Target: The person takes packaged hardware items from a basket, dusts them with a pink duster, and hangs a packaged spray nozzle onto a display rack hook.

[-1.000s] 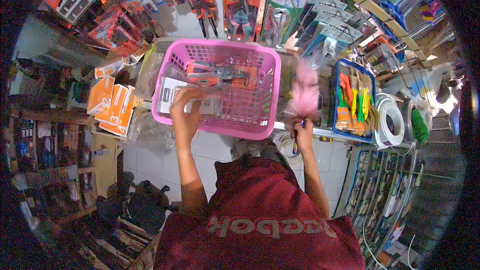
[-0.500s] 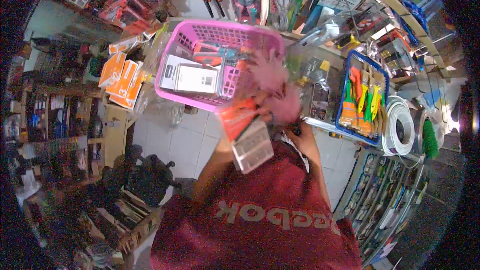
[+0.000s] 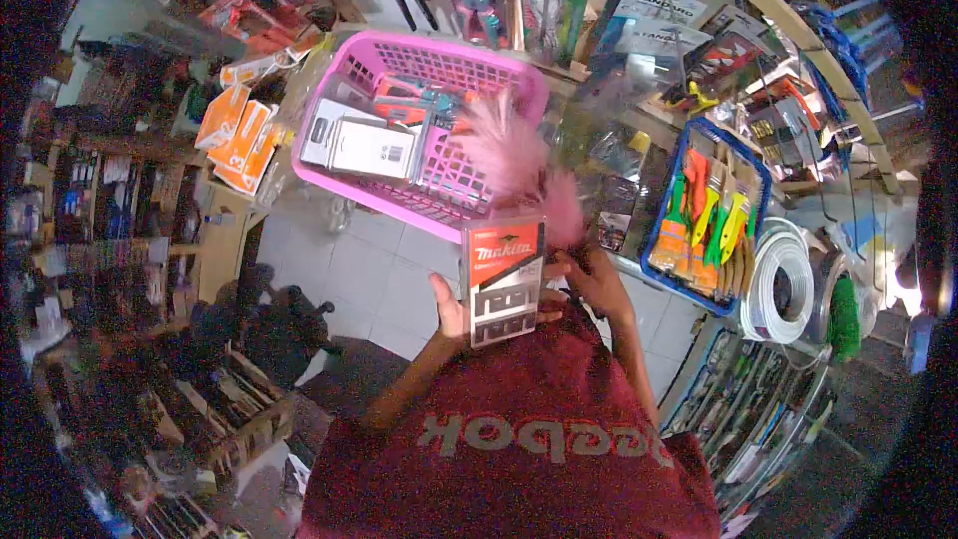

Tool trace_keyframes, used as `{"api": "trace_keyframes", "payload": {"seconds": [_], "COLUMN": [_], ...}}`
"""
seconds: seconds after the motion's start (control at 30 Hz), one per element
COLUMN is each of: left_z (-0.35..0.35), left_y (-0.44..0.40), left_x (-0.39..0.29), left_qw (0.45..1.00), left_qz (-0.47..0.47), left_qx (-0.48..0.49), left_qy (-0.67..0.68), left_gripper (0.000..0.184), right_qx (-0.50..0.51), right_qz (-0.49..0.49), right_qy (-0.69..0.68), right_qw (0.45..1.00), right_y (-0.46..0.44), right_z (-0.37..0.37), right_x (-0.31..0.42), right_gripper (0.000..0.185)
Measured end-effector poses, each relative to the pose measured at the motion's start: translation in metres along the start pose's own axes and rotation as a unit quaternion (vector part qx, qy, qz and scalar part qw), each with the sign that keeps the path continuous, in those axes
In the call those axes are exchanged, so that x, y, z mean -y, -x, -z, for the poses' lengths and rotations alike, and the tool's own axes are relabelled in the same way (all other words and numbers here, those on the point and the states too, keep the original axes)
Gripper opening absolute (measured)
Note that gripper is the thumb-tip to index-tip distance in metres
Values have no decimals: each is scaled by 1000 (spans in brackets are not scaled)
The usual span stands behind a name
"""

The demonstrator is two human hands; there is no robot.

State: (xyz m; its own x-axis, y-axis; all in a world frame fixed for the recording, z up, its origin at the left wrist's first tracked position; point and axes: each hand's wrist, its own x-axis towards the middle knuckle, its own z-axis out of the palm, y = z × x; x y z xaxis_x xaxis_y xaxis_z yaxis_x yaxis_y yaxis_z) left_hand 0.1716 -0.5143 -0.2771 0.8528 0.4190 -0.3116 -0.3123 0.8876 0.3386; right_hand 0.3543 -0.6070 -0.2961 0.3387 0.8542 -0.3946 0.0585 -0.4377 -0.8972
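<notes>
A Makita blister package [image 3: 505, 279], red on top with dark parts below, is upright in front of my chest. My left hand [image 3: 454, 307] grips it from behind, thumb at its left edge and fingertips showing past its right edge. My right hand [image 3: 596, 281] is closed around the handle of a pink feather duster [image 3: 504, 150], whose feathers lean over the right side of a pink basket [image 3: 314, 165]. White-backed packages [image 3: 372, 148] and red packages with teal tools [image 3: 404, 100] lie inside the basket.
Orange boxes [image 3: 239, 145] sit left of the basket. To the right are a blue tray [image 3: 654, 258] of paint brushes, a white cable coil [image 3: 776, 279] and a green brush [image 3: 844, 315]. Hanging packages [image 3: 654, 5] line the display beyond.
My left hand has left the basket with the Makita package and now shows it upright before my chest. The duster has swung left over the basket, and the view has shifted.
</notes>
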Motion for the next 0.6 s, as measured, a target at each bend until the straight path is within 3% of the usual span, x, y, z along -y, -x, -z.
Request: {"api": "trace_keyframes", "payload": {"seconds": [0.03,0.07,0.17,0.23,0.33,0.47,0.5,0.53,0.6], "left_z": [-1,0,1,2,-2,-1,4,18,31], "left_y": [1,4,12,18,23,25,25,24,19], "left_x": [4,8,20,27,33,38,38,37,32], "left_qw": [1000,1000,998,997,994,984,976,950,990], "left_qz": [2,5,19,27,25,-9,-26,-39,-102], "left_qx": [-9,-19,-51,-73,-103,-179,-215,-277,-94], "left_qy": [-1,1,8,14,16,-8,-40,-139,40], "left_gripper": [39,41,44,46,50,54,55,69,71], "right_qx": [-9,15,-43,-16,99,44,45,45,67], "right_qz": [58,56,212,222,84,112,146,181,219], "right_qy": [62,77,46,39,62,85,101,116,212], "right_qw": [996,995,975,974,990,989,983,976,950], "right_y": [-6,-10,-22,-22,-12,-3,2,7,9], "right_z": [4,11,6,10,27,11,11,10,11], "right_x": [-13,-21,-27,-18,-3,-38,-47,-49,-37], "right_gripper": [26,26,24,22,33,30,29,28,22]}}
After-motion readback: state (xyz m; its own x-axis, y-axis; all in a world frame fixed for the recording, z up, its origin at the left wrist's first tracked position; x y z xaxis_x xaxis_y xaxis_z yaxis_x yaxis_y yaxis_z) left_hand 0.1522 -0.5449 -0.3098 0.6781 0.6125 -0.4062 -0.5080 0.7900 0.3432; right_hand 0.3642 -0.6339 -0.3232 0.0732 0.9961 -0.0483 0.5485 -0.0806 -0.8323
